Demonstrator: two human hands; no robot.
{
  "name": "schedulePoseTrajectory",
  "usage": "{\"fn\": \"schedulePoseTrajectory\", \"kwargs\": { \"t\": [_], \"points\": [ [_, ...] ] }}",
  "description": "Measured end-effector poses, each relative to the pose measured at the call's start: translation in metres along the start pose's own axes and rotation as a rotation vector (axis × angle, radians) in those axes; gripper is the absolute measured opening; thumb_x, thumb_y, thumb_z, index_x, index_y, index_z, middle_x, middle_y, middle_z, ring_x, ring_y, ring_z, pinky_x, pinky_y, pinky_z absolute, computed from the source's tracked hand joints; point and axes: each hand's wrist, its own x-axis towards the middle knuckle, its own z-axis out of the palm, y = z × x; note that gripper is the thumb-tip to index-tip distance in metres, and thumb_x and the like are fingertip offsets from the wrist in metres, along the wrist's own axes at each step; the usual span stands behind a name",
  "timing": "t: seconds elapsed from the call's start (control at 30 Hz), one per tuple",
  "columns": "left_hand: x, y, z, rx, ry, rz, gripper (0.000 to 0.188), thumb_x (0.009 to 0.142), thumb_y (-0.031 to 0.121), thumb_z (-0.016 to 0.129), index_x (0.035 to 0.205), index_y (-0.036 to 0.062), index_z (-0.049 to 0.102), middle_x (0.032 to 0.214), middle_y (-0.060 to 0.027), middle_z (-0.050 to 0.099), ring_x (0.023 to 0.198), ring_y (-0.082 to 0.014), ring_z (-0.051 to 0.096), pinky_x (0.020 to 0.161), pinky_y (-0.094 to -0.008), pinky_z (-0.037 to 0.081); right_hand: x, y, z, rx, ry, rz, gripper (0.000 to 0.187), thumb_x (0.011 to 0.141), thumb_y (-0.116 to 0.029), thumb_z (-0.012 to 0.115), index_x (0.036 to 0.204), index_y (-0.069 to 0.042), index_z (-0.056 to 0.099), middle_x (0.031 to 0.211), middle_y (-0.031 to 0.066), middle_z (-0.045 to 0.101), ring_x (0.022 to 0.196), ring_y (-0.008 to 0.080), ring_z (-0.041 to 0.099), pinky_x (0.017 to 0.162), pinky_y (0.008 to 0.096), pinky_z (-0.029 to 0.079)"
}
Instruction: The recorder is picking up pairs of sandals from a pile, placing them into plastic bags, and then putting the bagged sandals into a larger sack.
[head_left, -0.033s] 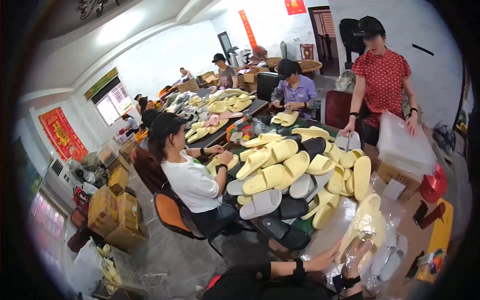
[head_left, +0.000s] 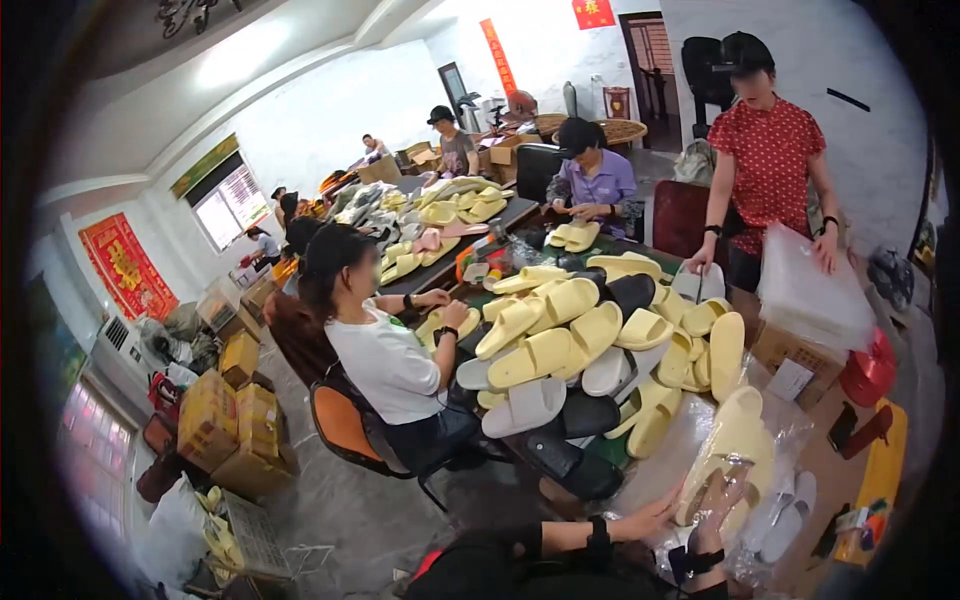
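Your head view has swung a hair: the heaped yellow slippers [head_left: 545,352], the seated co-worker in the white top [head_left: 385,360] and the standing co-worker in the red patterned shirt [head_left: 765,165] now sit slightly farther right in frame than in the earlier shot. Your left hand [head_left: 645,520] and right hand [head_left: 712,515] show only a tiny move, wrists a touch higher in frame beside the nearest yellow slippers [head_left: 732,425], whose lower end is up slightly too. Shift's too small to tell if your fingers re-gripped.
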Motion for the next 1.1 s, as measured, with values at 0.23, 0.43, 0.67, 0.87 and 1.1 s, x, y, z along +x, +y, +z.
{"fn": "schedulePoseTrajectory", "kwargs": {
  "t": [0.23,0.43,0.67,0.87,1.1],
  "points": [
    [0.0,0.021,-0.014,-0.697,-0.393,-0.61,0.051,0.091,0.001,0.037,0.139,0.0059,0.022,0.123,-0.0175,0.047,0.091,-0.0245,0.061,0.082,-0.0361,0.051,0.06,0.031,-0.019,-0.65,-0.469,-0.293,0.049,0.08,-0.026,0.059,0.124,-0.007,0.048,0.114,0.023,0.052,0.107,0.0404,0.045,0.094,0.0468,0.033],
    [0.042,0.062,-0.036,-0.81,0.012,-0.558,0.038,0.089,0.003,0.042,0.127,0.0014,0.036,0.101,-0.0157,0.06,0.09,-0.0238,0.061,0.079,-0.0345,0.051,0.009,-0.071,-0.047,-0.359,-0.434,-0.325,0.053,0.073,-0.032,0.066,0.118,-0.006,0.054,0.126,0.0222,0.045,0.115,0.0383,0.043,0.098,0.0458,0.033],
    [0.049,0.112,-0.02,-0.735,-0.203,-0.568,0.062,0.084,-0.006,0.04,0.14,0.0055,0.018,0.111,-0.0195,0.057,0.098,-0.0212,0.057,0.079,-0.0275,0.048,0.009,-0.078,-0.1,-0.858,-0.634,-0.494,0.102,0.061,-0.049,0.071,0.142,-0.017,0.018,0.141,0.0235,0.023,0.13,0.04,0.022,0.099,0.056,0.02],
    [0.069,0.129,0.004,-0.482,-0.351,-0.265,0.069,0.082,-0.007,0.041,0.142,0.0027,0.008,0.134,-0.0145,0.038,0.12,-0.0216,0.042,0.095,-0.0289,0.035,0.037,-0.067,-0.122,-0.72,-0.337,-0.662,0.072,0.053,-0.01,0.068,0.122,-0.016,0.049,0.098,0.0051,0.055,0.083,0.0259,0.054,0.071,0.0353,0.044],
    [0.06,0.117,0.036,-0.111,-0.288,0.016,0.064,0.082,-0.001,0.052,0.138,0.0003,0.023,0.134,-0.0144,0.037,0.118,-0.0235,0.042,0.098,-0.034,0.033,0.071,-0.084,-0.18,-0.793,0.02,-0.986,0.053,0.062,-0.008,0.061,0.114,-0.014,0.056,0.1,0.003,0.055,0.083,0.0217,0.054,0.073,0.0349,0.044]
  ]
}}
